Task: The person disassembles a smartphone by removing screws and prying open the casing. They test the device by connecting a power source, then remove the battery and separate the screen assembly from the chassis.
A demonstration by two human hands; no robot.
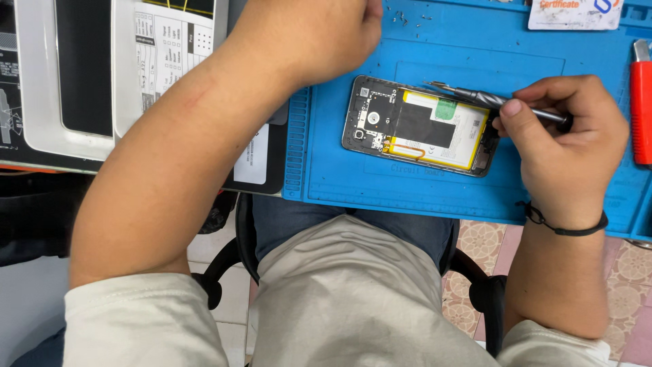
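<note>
An opened smartphone (414, 126), back cover off, lies on a blue repair mat (475, 41), showing its battery with a yellow-edged label and a grey circuit board. My right hand (564, 146) grips a slim metal screwdriver (485, 98); its tip rests over the phone's upper edge. My left hand (319, 30) reaches across to the mat's far side near several tiny loose screws (401, 15). Its fingers run out of the top of the view, so what they hold is hidden.
Two white trays (41, 81) with dark insides and a printed sheet (170, 47) sit at the left. A red-handled tool (640, 109) lies at the right edge, a white card (574, 13) at the top. Below the table are my lap and a black chair.
</note>
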